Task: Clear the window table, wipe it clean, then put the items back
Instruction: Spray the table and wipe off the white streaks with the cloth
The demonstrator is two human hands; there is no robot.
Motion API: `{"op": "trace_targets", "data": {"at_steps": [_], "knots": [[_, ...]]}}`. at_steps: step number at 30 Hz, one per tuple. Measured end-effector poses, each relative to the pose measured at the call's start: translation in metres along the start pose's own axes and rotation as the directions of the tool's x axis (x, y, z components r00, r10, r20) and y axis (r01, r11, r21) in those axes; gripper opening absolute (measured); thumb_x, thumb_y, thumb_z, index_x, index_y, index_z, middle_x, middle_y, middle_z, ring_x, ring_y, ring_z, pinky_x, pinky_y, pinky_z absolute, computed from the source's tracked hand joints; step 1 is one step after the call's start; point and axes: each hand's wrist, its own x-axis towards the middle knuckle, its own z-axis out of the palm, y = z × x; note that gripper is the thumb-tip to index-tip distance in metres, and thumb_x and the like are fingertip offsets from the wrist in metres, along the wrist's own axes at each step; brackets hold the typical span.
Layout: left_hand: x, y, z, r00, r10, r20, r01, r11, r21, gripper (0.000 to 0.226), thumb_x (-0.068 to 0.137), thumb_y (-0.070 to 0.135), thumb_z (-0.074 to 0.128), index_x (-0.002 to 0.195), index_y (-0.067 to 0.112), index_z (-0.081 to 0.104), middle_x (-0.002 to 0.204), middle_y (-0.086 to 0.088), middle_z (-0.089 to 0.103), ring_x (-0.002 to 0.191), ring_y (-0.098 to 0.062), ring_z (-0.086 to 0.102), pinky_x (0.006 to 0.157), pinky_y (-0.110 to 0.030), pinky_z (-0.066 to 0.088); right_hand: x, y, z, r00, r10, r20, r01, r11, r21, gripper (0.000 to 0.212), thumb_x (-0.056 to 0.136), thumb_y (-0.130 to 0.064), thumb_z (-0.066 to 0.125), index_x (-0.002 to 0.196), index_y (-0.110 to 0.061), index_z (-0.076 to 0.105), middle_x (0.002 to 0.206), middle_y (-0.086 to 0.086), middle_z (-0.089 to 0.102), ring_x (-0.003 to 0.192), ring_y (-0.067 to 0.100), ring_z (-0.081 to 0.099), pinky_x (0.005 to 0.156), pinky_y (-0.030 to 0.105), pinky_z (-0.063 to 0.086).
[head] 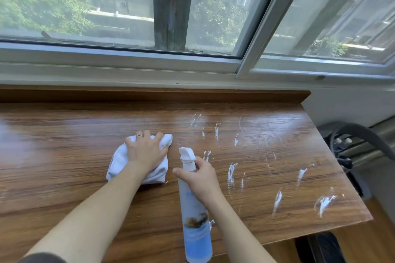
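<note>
A brown wooden table (64, 166) runs along under the window. My left hand (145, 151) lies flat, fingers spread, pressing a crumpled white cloth (116, 162) onto the table's middle. Just to its right, my right hand (201, 177) grips the neck of a tall spray bottle (195, 220) with a white nozzle and blue label, held above the table's front part. Several white foam streaks (232, 172) cover the right half of the tabletop.
A raised wooden ledge (149, 95) and the white window frame (128, 64) border the table's far side. The table's right edge (342, 166) drops off toward dark equipment with hoses (352, 145) on the floor side. Something dark (320, 247) sits below the front right corner.
</note>
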Motion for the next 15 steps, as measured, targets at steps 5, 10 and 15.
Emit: {"op": "trace_targets", "data": {"at_steps": [5, 10, 15], "knots": [[-0.019, 0.006, -0.002, 0.996, -0.059, -0.073, 0.056, 0.998, -0.04, 0.028, 0.077, 0.044, 0.065, 0.09, 0.02, 0.067, 0.079, -0.011, 0.056, 0.077, -0.03, 0.052, 0.072, -0.047, 0.039, 0.008, 0.0, -0.01, 1.0, -0.01, -0.025, 0.009, 0.999, -0.038, 0.027, 0.078, -0.037, 0.08, 0.075, -0.021, 0.058, 0.067, -0.011, 0.055, 0.063, 0.007, 0.05, 0.063, 0.024, 0.04], [-0.066, 0.019, -0.001, 0.978, -0.075, -0.193, 0.061, 0.995, -0.078, 0.036, 0.079, 0.047, 0.044, 0.087, 0.02, 0.066, 0.075, -0.01, 0.054, 0.072, -0.03, 0.052, 0.077, -0.052, 0.038, 0.022, -0.004, -0.011, 0.999, -0.045, -0.004, 0.044, 0.996, -0.078, 0.027, 0.079, -0.036, 0.079, 0.073, -0.024, 0.056, 0.069, -0.011, 0.056, 0.065, 0.008, 0.052, 0.063, 0.026, 0.039], [-0.095, 0.029, 0.003, 0.973, -0.076, -0.22, 0.064, 0.996, -0.062, 0.033, 0.077, 0.051, 0.05, 0.084, 0.022, 0.065, 0.076, -0.007, 0.052, 0.072, -0.03, 0.053, 0.078, -0.053, 0.039, 0.034, -0.009, -0.004, 0.998, -0.05, 0.032, 0.053, 0.993, -0.102, 0.03, 0.079, -0.035, 0.08, 0.07, -0.022, 0.054, 0.066, -0.01, 0.055, 0.063, 0.009, 0.052, 0.062, 0.028, 0.041]]}}
